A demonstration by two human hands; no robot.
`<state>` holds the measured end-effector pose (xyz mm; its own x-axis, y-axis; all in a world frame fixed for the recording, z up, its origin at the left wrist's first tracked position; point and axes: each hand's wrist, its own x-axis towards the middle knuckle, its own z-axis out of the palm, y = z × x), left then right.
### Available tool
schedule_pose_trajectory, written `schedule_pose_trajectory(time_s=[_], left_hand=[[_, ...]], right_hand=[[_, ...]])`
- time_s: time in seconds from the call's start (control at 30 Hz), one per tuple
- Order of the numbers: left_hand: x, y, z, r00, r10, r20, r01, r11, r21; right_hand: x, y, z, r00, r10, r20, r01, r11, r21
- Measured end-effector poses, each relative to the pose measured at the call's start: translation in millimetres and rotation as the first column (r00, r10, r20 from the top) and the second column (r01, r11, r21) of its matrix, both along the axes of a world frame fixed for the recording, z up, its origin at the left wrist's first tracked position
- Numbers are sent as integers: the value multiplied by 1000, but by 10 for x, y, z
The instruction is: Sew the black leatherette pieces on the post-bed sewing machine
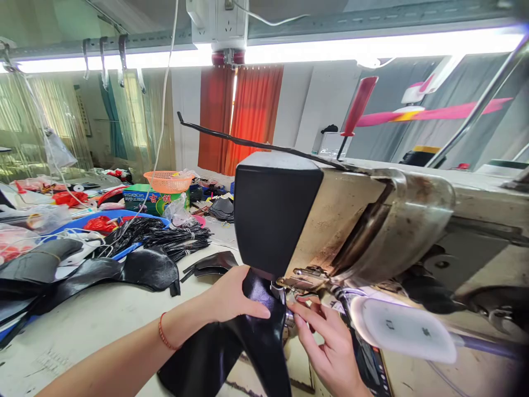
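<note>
A glossy black leather piece (252,347) hangs below the head of a sewing machine (343,220). My left hand (229,300) is closed round its upper edge, thumb lying across the front, close under the machine's black end cover (273,212). My right hand (330,344) reaches up from below. Its fingertips pinch near the metal needle area (303,284), beside the leather. I cannot make out what those fingertips hold. A thin red band circles my left wrist.
Piles of black leather pieces (144,267) and bundled black strips (177,237) lie on the white table (82,331) to the left. A blue tray (124,218), an orange basket (167,181) and a green box stand behind. A white lamp head (403,331) juts out at the right.
</note>
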<state>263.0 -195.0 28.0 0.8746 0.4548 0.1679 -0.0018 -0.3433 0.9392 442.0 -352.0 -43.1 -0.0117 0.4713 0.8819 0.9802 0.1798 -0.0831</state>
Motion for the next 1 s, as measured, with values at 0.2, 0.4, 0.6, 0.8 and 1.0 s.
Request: schedule_pose_trajectory(time_s=[0.2,0.4,0.6,0.8,1.0], left_hand=[[19,-33,14,995,92,-49,-90,995,39],[55,-29,-5,991,120,-57,-118,992,39],[83,-58,13,993,115,31,-117,989,95],[123,-43,9,990,139,30,-141,982,121],[165,-30,-21,985,162,63,-169,977,128]], right_hand=[[16,-4,-14,1000,-10,-1,10,1000,-6],[-3,-5,4,1000,-5,-14,5,1000,10],[-10,14,21,1000,-16,-5,16,1000,13],[-7,13,13,999,-29,-14,30,1000,10],[-11,5,23,999,-24,-31,24,1000,5]])
